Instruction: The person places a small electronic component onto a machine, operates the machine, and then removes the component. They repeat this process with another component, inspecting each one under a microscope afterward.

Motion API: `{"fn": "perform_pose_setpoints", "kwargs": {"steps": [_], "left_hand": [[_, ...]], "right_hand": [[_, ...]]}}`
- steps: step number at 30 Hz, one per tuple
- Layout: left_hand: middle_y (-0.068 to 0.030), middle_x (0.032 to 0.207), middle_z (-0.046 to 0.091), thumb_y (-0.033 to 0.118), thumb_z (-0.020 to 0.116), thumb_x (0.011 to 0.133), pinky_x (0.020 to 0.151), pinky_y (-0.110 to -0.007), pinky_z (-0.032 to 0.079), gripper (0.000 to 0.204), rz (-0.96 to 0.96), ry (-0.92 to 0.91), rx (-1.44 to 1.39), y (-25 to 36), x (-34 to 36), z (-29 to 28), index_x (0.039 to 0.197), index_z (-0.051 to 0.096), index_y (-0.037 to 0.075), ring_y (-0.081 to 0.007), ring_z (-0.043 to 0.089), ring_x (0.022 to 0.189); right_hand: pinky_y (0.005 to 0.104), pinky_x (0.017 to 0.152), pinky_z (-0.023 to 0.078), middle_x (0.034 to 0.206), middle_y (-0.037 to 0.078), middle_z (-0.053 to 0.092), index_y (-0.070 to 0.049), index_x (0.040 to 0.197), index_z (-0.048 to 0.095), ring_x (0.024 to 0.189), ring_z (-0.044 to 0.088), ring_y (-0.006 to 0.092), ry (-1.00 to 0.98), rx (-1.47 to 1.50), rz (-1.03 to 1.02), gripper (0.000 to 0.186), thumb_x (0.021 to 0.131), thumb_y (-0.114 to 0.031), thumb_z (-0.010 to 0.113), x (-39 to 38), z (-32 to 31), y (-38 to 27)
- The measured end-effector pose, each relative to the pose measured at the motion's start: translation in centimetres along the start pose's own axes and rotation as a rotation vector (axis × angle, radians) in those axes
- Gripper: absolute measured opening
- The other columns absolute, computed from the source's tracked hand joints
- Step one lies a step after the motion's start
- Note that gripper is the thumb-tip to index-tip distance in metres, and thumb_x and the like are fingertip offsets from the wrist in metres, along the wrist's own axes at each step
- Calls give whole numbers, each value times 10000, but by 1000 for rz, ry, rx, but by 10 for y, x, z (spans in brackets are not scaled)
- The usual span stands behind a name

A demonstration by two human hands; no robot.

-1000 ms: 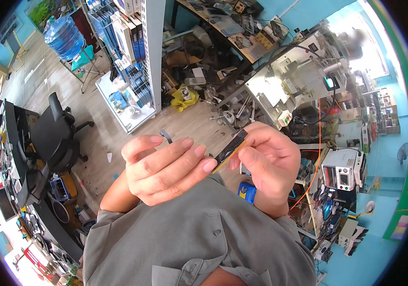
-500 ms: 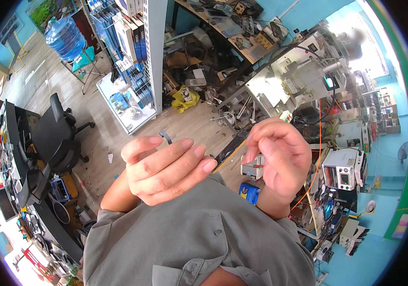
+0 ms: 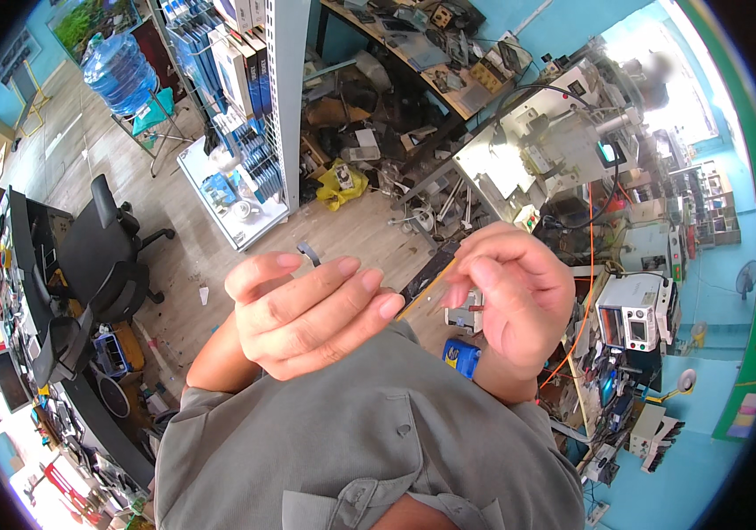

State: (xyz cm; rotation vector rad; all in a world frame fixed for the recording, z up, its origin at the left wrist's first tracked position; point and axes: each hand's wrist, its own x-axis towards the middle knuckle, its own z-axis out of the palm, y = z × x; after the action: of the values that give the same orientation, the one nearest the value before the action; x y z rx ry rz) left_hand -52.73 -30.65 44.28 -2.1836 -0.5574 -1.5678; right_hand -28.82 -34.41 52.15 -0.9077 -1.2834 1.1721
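My left hand (image 3: 312,314) is raised in front of my chest, fingers bent and close together. A small dark grey curved strip (image 3: 308,254) sticks up behind its fingers and looks held there; the thumb's grip on it is hidden. To the right, my right hand (image 3: 519,296) is raised at the same height, fingers curled in and thumb against the index finger. Whatever that pinch holds, if anything, is too small to make out. A short reddish-brown piece (image 3: 476,307) shows beside its palm; I cannot tell whether it is held. The two hands are apart.
A black office chair (image 3: 100,252) stands by a cluttered dark desk on the left. Ahead are a shelf rack (image 3: 288,106), a yellow bag (image 3: 343,185) and piled scrap. A blue box (image 3: 461,357) lies beside my right wrist. Instruments (image 3: 634,314) and an orange cable (image 3: 591,256) are at right.
My right hand has shifted very slightly down and its fingers have moved a little. My left hand keeps its pose.
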Motion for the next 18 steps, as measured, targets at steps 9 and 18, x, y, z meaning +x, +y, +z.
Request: {"fn": "perform_pose_setpoints", "kwargs": {"steps": [9,18], "left_hand": [[49,1088,781,182,828,857,952,-372,449,270,3,2,-8,2,1,0,1126,827,208,-130,708,1009],[43,1093,784,177,829,872,963,-379,451,259,3,-4,-23,5,0,0,1129,823,200,-136,714,1007]], "right_hand": [[279,704,577,1025,169,702,90,1029,696,810,682,158,-13,69,46,62,972,66,702,-3,6,0],[263,679,555,991,163,724,88,992,704,778,683,147,13,-51,34,38,983,51,704,-8,8,-3]]}}
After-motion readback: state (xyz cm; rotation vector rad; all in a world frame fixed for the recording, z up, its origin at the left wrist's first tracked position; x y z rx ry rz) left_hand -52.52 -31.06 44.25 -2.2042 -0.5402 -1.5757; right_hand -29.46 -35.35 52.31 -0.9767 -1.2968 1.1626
